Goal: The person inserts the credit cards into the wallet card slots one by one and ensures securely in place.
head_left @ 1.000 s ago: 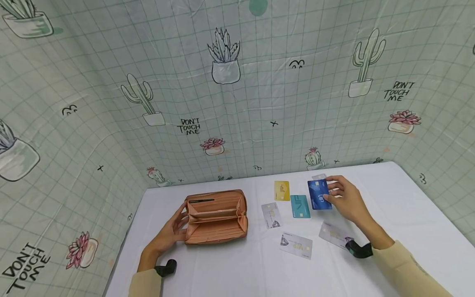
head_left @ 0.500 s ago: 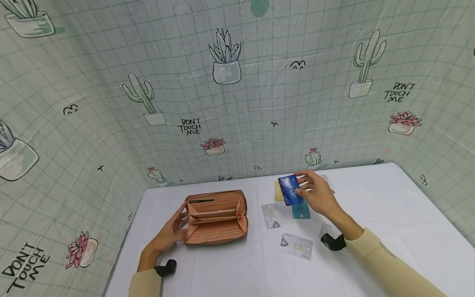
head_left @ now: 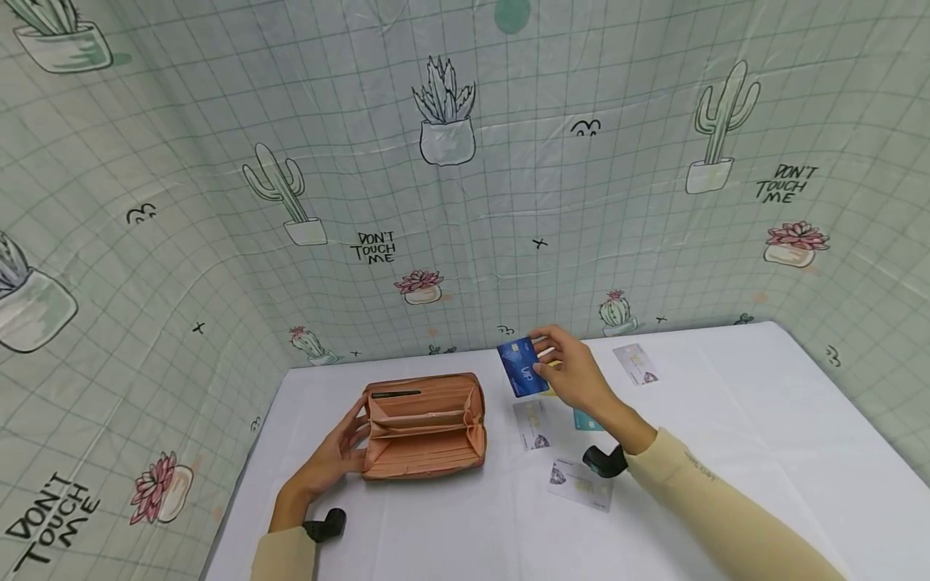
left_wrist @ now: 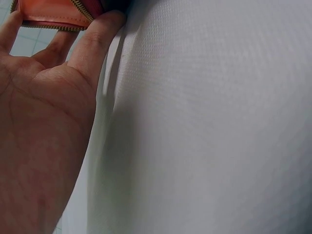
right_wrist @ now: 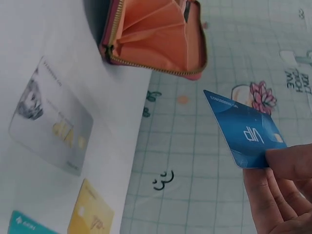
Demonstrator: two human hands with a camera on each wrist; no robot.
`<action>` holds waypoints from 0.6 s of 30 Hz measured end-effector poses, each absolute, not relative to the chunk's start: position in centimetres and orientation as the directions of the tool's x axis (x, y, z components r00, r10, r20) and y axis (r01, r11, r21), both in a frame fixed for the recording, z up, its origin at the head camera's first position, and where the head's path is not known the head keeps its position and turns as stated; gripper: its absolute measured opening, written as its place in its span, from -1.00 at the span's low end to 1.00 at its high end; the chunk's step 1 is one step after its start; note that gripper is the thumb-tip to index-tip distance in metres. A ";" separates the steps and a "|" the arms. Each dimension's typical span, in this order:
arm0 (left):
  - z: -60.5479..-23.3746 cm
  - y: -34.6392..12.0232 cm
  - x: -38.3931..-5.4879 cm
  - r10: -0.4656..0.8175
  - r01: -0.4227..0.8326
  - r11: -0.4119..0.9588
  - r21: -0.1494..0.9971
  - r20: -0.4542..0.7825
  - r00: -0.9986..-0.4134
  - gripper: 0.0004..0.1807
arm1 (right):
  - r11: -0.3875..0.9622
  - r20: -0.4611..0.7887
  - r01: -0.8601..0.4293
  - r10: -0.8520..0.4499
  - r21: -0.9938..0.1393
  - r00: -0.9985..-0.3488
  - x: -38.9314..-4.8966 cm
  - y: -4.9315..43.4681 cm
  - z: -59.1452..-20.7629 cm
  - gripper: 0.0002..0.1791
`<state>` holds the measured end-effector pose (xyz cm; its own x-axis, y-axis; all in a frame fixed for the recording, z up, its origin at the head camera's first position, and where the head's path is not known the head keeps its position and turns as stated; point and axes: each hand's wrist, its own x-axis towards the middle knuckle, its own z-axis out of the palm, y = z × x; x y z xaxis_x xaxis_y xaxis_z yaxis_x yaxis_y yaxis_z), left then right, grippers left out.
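Note:
An orange-brown zip wallet (head_left: 425, 460) lies unzipped on the table at centre left, its inner pockets facing up. My left hand (head_left: 330, 453) grips its left end; in the left wrist view thumb and fingers spread around the zipped edge of the wallet (left_wrist: 46, 13). Between thumb and fingers, my right hand (head_left: 576, 373) pinches a blue VIP card (head_left: 519, 367) by its right side, raised above the table, to the right of the wallet. The right wrist view shows the printed face of this blue card (right_wrist: 246, 130), and the wallet's end beyond it.
On the white tablecloth (head_left: 450, 537) lie a silver card (head_left: 532, 424) beside the wallet, another silver card (head_left: 574, 482) nearer the front, and a third silver card (head_left: 636, 364) at the back. A yellow card (right_wrist: 91, 210) and a teal card (head_left: 585, 421) are partly covered by the right hand and forearm.
My right hand has carried the blue card leftward, past the teal and yellow cards, closer to the wallet. The back silver card has come into fuller view. My left hand and the wallet stay put.

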<state>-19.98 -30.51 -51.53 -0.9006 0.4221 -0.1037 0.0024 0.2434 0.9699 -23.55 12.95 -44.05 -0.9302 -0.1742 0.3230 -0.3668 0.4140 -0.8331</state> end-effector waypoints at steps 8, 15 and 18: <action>-51.4 -30.2 -19.9 0.409 -0.036 0.243 0.969 -0.135 -0.902 0.24 | 0.368 0.339 -0.394 -0.208 -0.842 -0.918 -24.2 10.1 -43.7 -0.49; -51.1 -30.2 -19.7 0.419 -0.030 0.225 0.974 -0.125 -0.900 0.27 | 0.361 0.358 -0.428 -0.247 -0.829 -0.901 -24.7 7.9 -44.0 -0.51; -51.1 -30.1 -19.7 0.414 -0.035 0.222 0.974 -0.126 -0.901 0.27 | 0.366 0.375 -0.451 -0.261 -0.814 -0.889 -24.9 7.0 -44.1 -0.53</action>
<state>-19.69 -30.08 -51.06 -0.9014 0.4141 -0.1263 -0.0346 0.2219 0.9745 -24.91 7.04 -44.08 -0.8894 -0.2611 0.3753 -0.4510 0.3661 -0.8140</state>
